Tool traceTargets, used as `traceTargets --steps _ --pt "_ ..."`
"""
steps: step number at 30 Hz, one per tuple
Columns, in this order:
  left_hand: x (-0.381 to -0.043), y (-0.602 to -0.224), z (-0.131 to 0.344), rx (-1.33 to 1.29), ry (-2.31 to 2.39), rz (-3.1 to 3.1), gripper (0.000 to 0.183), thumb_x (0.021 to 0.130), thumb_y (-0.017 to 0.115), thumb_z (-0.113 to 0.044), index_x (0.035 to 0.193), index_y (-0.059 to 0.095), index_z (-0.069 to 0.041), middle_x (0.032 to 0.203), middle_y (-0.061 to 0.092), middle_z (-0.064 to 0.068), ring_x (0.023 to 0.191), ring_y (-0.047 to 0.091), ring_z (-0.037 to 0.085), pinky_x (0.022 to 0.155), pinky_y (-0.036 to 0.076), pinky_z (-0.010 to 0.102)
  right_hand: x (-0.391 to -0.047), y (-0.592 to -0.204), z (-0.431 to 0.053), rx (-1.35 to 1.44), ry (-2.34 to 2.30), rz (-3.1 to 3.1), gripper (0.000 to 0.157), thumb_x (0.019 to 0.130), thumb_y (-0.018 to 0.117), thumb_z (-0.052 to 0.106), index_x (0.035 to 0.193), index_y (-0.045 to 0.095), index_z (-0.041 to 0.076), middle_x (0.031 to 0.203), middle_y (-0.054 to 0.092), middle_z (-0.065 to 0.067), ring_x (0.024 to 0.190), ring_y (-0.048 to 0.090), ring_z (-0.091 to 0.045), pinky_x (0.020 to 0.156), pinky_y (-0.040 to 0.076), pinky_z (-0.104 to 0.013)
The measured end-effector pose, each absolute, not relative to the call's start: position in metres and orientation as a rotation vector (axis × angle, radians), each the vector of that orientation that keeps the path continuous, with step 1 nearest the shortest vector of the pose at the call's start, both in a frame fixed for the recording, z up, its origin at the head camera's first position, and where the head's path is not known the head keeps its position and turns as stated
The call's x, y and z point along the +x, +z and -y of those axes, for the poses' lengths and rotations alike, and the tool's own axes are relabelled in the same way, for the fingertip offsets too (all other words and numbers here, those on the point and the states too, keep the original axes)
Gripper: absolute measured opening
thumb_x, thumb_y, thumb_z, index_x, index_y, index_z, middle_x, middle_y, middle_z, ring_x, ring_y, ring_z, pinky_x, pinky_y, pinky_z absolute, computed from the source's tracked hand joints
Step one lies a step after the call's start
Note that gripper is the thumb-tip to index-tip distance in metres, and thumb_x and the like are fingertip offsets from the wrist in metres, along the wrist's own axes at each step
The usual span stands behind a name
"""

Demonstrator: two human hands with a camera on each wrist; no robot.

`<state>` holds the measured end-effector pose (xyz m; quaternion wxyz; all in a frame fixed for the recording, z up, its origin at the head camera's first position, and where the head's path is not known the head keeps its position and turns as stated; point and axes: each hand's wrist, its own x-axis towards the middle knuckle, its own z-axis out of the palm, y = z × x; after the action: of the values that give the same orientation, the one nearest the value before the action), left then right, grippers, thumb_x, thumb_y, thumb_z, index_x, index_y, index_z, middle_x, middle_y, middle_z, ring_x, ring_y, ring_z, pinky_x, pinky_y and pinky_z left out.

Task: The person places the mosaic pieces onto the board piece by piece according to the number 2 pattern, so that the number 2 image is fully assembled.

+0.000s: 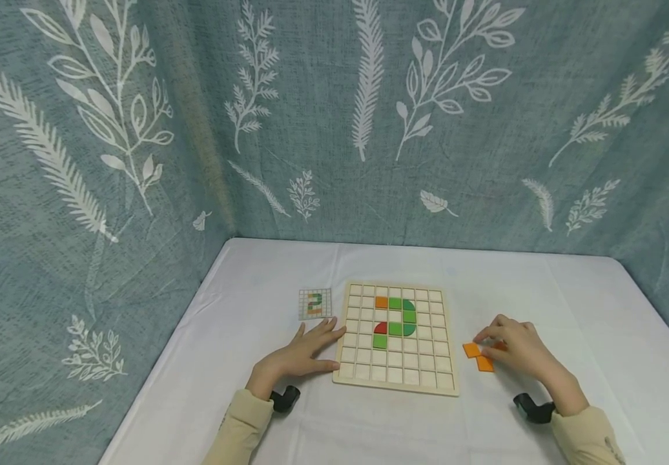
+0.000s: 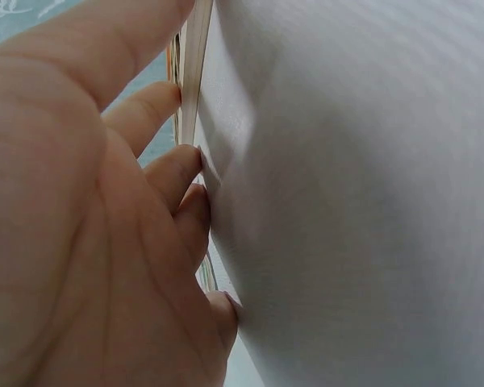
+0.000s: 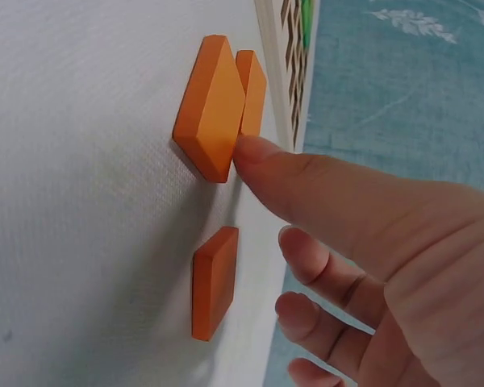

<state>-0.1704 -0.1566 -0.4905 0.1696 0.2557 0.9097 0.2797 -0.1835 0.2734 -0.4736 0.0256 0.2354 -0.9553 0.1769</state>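
My left hand (image 1: 299, 355) lies with fingers spread at the left side of a wooden grid board (image 1: 363, 356), its fingertips right at the frame. In the left wrist view the palm (image 2: 89, 242) faces the camera and holds nothing. My right hand (image 1: 517, 349) hovers low over orange square tiles to the right of the board. The right wrist view shows the thumb (image 3: 306, 177) at the edge of one orange tile (image 3: 214, 113). Behind that tile is a second tile (image 3: 254, 93); a third tile (image 3: 215, 282) lies apart, partly hidden by the hand in the head view.
On the board, an orange square (image 1: 381, 303), several green squares, dark green rounded pieces (image 1: 409, 330) and a red rounded piece (image 1: 381, 328) form a hook shape. A small card (image 1: 304, 312) with a similar printed pattern lies beyond my left hand. White cloth (image 1: 265, 278) covers the table.
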Motion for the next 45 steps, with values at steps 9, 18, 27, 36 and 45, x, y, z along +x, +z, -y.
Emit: traceTargets --steps 9,18,27,36,45 --pt "-0.17 -0.487 0.156 0.734 0.821 -2.582 0.071 0.088 0.059 -0.041 0.147 0.028 -0.016 0.155 0.015 0.012 0.143 0.008 0.032 0.112 -0.007 0.058 -0.185 -0.474 -0.271 0.69 0.571 2.99 0.013 0.078 0.074 0.022 0.09 0.072 0.022 0.081 0.052 0.009 0.072 0.048 -0.007 0.07 0.028 -0.033" --pt "-0.168 -0.484 0.156 0.726 0.827 -2.58 0.071 0.088 0.059 -0.041 0.147 0.029 -0.015 0.155 0.015 0.013 0.143 0.008 0.032 0.111 -0.007 0.059 -0.185 -0.475 -0.266 0.694 0.588 2.972 0.018 0.074 0.078 0.027 0.09 0.072 0.022 0.081 0.053 0.009 0.072 0.049 -0.007 0.071 0.028 -0.033" --pt "-0.169 -0.487 0.156 0.727 0.825 -2.58 0.071 0.088 0.059 -0.042 0.147 0.029 -0.016 0.155 0.015 0.012 0.143 0.008 0.032 0.111 -0.007 0.058 -0.183 -0.476 -0.26 0.705 0.513 2.919 0.017 0.072 0.079 0.027 0.086 0.071 0.022 0.082 0.054 0.008 0.066 0.044 -0.005 0.071 0.031 -0.037" --pt "-0.169 -0.488 0.157 0.719 0.829 -2.569 0.071 0.088 0.06 -0.04 0.147 0.028 -0.016 0.155 0.014 0.012 0.143 0.007 0.031 0.112 -0.008 0.057 -0.185 -0.483 -0.253 0.687 0.394 2.844 0.017 0.071 0.079 0.029 0.08 0.07 0.017 0.079 0.056 0.006 0.064 0.046 -0.006 0.076 0.038 -0.046" --pt "-0.169 -0.488 0.156 0.707 0.824 -2.581 0.071 0.088 0.061 -0.041 0.147 0.029 -0.017 0.155 0.015 0.012 0.143 0.007 0.031 0.112 -0.008 0.057 -0.185 -0.482 -0.25 0.668 0.34 2.834 0.019 0.07 0.08 0.03 0.078 0.071 0.015 0.075 0.054 0.006 0.064 0.05 -0.01 0.081 0.037 -0.053"
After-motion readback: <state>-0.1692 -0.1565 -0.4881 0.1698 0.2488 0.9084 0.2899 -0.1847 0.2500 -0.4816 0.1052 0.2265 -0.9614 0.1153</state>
